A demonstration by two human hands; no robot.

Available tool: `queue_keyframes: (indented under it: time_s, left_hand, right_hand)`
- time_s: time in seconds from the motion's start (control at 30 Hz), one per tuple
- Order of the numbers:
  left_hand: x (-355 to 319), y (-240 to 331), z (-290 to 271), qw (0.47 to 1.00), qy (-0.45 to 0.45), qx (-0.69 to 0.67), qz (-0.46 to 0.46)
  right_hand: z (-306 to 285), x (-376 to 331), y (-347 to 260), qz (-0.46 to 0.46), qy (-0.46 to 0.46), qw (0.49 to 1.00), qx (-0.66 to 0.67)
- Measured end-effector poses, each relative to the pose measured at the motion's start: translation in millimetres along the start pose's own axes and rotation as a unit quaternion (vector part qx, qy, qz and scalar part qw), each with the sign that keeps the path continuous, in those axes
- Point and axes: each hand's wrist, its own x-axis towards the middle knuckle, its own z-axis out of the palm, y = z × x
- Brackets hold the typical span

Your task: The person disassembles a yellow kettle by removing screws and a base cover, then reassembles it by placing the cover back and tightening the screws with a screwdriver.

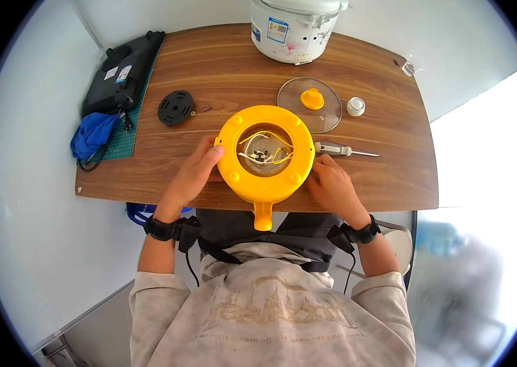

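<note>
A yellow electric cooking pot (232, 166) is upside down at the table's front edge, its handle pointing toward me. Through the round opening in its underside, yellow and white wires (261, 157) show against a metal bottom. My left hand (195, 169) grips the pot's left side, thumb on the rim and the other fingers mostly hidden beneath. Against the right side rests my right hand (334, 187), its fingers curled in and partly hidden by the pot. A screwdriver (334, 148) with a pale handle lies just beyond that hand. Left of the pot is a slotted black round base cover (176, 108).
Behind the pot lie a glass lid (296, 116) with a yellow knob and a small white cap (355, 106). A white rice cooker (297, 37) stands at the back. On the left, a black device (118, 82) and blue cloth (94, 134) occupy a green mat (125, 142).
</note>
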Motion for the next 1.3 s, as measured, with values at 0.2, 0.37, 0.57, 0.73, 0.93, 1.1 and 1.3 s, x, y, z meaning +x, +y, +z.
queue_keyframes:
  time_s: [0.2,0.37,0.57,0.73,0.93,1.1,1.3]
  left_hand:
    - [-4.4,0.4,8.3,1.0,0.013,-0.021,0.0]
    - [-3.9,-5.5,8.1,0.999,0.009,-0.053,0.003]
    - [-3.1,-7.4,8.9,0.997,0.018,-0.07,0.005]
    - [-2.1,-16.4,5.1,0.995,0.014,-0.099,0.001]
    - [-8.6,-18.9,5.3,0.987,0.032,-0.157,0.002]
    - [-10.8,-25.7,-2.4,0.974,0.054,-0.219,-0.011]
    - [-13.0,-40.4,-14.2,0.957,0.033,-0.289,0.009]
  right_hand:
    - [-1.3,4.6,17.8,-0.021,-0.033,0.996,0.084]
    - [-17.7,11.6,7.1,0.069,-0.109,0.974,0.188]
    - [-31.3,13.6,-1.5,0.171,-0.168,0.928,0.287]
    - [-32.6,14.9,-0.1,0.166,-0.177,0.905,0.35]
    - [-30.9,13.8,4.2,0.182,-0.117,0.851,0.479]
    - [-23.0,19.2,-3.9,0.153,-0.098,0.813,0.553]
    - [-23.7,26.2,-25.6,0.161,-0.17,0.714,0.659]
